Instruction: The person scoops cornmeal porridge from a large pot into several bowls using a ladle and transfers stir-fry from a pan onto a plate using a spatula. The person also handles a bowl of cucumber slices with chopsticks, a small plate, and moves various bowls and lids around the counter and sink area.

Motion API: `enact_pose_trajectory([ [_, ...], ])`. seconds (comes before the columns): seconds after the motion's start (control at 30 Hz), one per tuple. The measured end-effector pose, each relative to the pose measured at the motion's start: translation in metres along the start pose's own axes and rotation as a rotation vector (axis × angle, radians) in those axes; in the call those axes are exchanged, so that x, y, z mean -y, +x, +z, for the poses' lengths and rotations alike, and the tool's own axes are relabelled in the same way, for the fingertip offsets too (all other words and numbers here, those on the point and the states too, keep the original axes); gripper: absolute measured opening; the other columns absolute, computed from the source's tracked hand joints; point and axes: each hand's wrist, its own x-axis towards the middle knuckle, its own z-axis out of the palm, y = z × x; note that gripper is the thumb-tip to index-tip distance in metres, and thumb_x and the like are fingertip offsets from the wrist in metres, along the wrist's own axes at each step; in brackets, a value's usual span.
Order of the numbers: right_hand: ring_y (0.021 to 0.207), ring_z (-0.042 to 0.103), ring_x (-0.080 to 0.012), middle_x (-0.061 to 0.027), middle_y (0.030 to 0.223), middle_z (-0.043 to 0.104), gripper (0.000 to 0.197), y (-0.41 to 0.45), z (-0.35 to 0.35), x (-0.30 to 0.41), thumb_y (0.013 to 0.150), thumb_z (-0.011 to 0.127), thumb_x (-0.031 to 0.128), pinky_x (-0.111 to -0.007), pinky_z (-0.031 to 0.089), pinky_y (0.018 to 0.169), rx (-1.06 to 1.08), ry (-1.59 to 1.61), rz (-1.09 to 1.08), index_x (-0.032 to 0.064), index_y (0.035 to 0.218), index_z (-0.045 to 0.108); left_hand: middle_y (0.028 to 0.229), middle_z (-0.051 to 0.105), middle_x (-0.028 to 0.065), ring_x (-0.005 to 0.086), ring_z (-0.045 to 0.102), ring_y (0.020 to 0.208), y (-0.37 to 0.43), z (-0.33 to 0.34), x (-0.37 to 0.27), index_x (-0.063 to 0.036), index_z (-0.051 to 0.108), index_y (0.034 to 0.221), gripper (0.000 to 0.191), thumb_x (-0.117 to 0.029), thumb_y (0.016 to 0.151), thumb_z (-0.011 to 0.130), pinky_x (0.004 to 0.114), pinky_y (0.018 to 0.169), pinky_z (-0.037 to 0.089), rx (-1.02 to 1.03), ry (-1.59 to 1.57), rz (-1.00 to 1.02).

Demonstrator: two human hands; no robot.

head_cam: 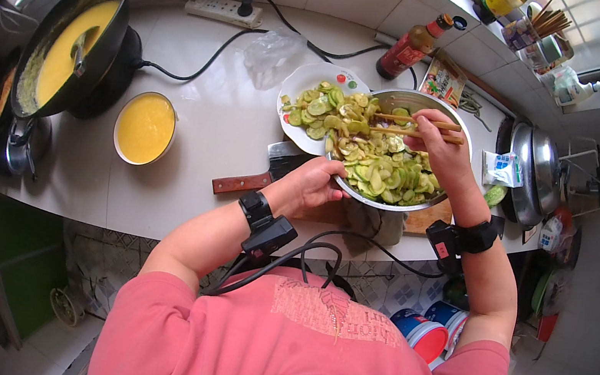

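My left hand (316,185) grips the near left rim of a metal bowl (464,120), which tilts toward a plate. Inside the bowl lie many sliced cucumbers (389,172). My right hand (439,144) holds a pair of wooden chopsticks (417,135) over the bowl, their tips among the slices at its left rim. Some slices (315,105) rest on the white scalloped plate (293,83) beside the bowl. A cleaver (245,182) with a wooden handle lies left of my left hand, its blade partly hidden. Under the bowl shows a wooden cutting board (428,218) with a cloth (372,227).
A black wok (120,15) of yellow liquid with a ladle (80,53) stands at left, near a bowl of yellow liquid (145,128). Behind are a power strip (224,11), a plastic bag (273,55) and a sauce bottle (410,50). Metal basins (527,169) lean at right.
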Motion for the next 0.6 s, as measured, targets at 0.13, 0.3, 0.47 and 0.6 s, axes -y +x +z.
enact_pose_trajectory([
  [0.13,0.068,0.061,-0.0120,-0.0065,0.084,0.057,0.018,0.003,0.005,0.005,0.088,0.049,0.013,-0.020,0.050,0.059,0.025,-0.004,-0.047,-0.0025,0.095,0.055,0.088,0.059,0.0109,0.0180,0.059,0.066,-0.001,0.000,-0.003,0.0033,0.048,0.102,0.025,-0.003,0.077,0.046,0.022,0.046,0.045,-0.011,0.008,-0.003],
  [0.3,0.069,0.062,-0.0130,-0.0073,0.084,0.058,0.018,0.005,0.010,0.012,0.088,0.048,0.013,-0.021,0.051,0.060,0.069,0.035,-0.094,-0.0022,0.096,0.054,0.088,0.060,0.0105,0.0170,0.060,0.067,-0.002,0.004,-0.004,0.0036,0.048,0.103,0.026,-0.003,0.077,0.046,0.021,0.047,0.047,-0.008,0.024,0.004],
  [0.47,0.070,0.062,-0.0142,-0.0069,0.087,0.056,0.018,0.001,0.001,0.017,0.088,0.048,0.013,-0.021,0.052,0.061,0.033,0.042,-0.133,-0.0020,0.096,0.054,0.088,0.060,0.0100,0.0158,0.060,0.064,0.000,0.007,-0.004,0.0036,0.048,0.105,0.029,-0.004,0.078,0.045,0.020,0.045,0.046,0.047,0.095,0.014],
  [0.6,0.070,0.062,-0.0141,-0.0069,0.088,0.056,0.018,-0.008,-0.007,0.018,0.088,0.049,0.014,-0.021,0.051,0.059,0.043,0.055,-0.072,-0.0013,0.097,0.055,0.087,0.061,0.0094,0.0150,0.059,0.063,0.006,0.008,0.001,0.0032,0.048,0.107,0.030,-0.003,0.077,0.044,0.020,0.044,0.046,0.069,0.142,0.018],
])
